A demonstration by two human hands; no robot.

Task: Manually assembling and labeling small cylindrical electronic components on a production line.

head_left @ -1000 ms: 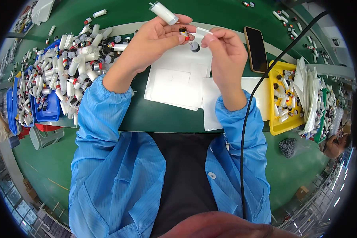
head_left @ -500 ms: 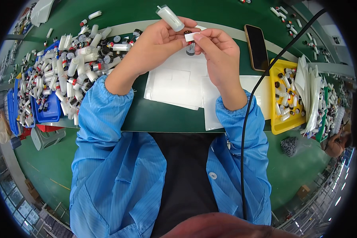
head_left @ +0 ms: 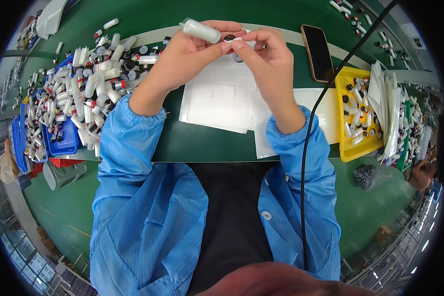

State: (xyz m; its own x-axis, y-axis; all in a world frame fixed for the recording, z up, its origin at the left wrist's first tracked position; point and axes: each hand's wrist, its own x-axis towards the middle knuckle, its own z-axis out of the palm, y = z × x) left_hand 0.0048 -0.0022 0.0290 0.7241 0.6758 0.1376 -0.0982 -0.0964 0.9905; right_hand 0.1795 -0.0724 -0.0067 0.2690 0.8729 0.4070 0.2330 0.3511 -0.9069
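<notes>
My left hand [head_left: 185, 61] is closed around a white cylinder [head_left: 201, 31] with a clear end, which lies slantwise across its fingers. Against its fingertips sits a small part with a dark round end [head_left: 229, 38] and some red on it. My right hand [head_left: 271, 64] is closed in a pinch at that part, its thumb tip meeting my left thumb. A bit of white label shows between the thumbs, mostly hidden. Just below the right fingers is a grey round end [head_left: 238, 57]. White label sheets [head_left: 217, 101] lie on the green table under both hands.
To the left is a big heap of white cylinders [head_left: 91, 84], with a blue tray [head_left: 64, 143] beneath. On the right are a phone [head_left: 318, 53], a yellow tray [head_left: 347, 153] of small cylinders and upright white sheets [head_left: 385, 113]. A black cable [head_left: 325, 96] hangs over my right forearm.
The white label, held out flat before, is now pressed between my thumbs against the small part. My hands have closed together, and the cylinder has tipped flatter and shifted left.
</notes>
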